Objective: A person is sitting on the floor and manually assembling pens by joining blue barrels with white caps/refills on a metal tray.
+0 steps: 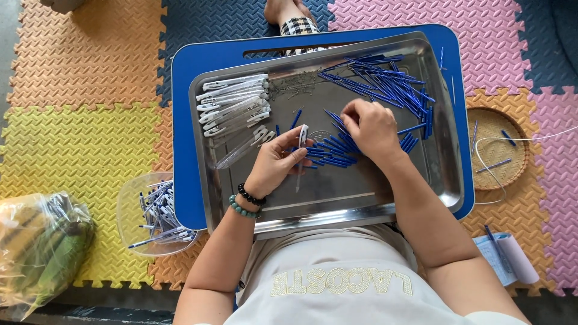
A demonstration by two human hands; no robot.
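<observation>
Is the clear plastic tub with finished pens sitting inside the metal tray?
No, the clear tub sits on the foam floor mat beside the metal tray, off its left edge.

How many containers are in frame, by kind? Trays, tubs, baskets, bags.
Metal tray: 1
Blue lap tray under it: 1
Clear plastic tub of assembled pens: 1
Woven basket: 1
Clear plastic bag: 1
Total: 5
</observation>
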